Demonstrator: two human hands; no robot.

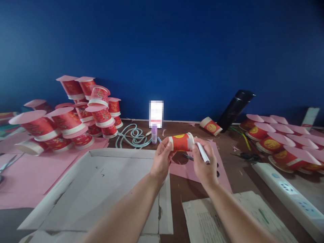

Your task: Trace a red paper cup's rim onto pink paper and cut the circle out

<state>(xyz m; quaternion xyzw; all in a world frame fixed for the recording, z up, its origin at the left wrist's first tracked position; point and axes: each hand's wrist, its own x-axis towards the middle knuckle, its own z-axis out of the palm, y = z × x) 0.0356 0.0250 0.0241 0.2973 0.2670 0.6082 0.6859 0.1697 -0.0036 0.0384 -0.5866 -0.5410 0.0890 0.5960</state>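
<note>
The left hand closes around the left end of a red paper cup, thumb in front, lifting it above the table on its side. A light, even grip seems best here, as a hard pinch could dent the paper wall. At the cup's other end, the right hand steadies the pale rim while gripping a white marker. Holding the marker's barrel off the print would avoid smudges; I cannot tell whether it is capped

On the surface, from the left, pink sheets lie below stacked red cups topped with pink discs. Next comes a shallow white box, then a coiled pale cable, a purple glue stick and a lit screen at the back. Right of the hands, 1 cup lies tipped beside a leaning black flask, with printed paper nearer the front. Farther right sit more disc-topped cups and a white power strip. Behind everything stands 1 deep blue wall
</note>
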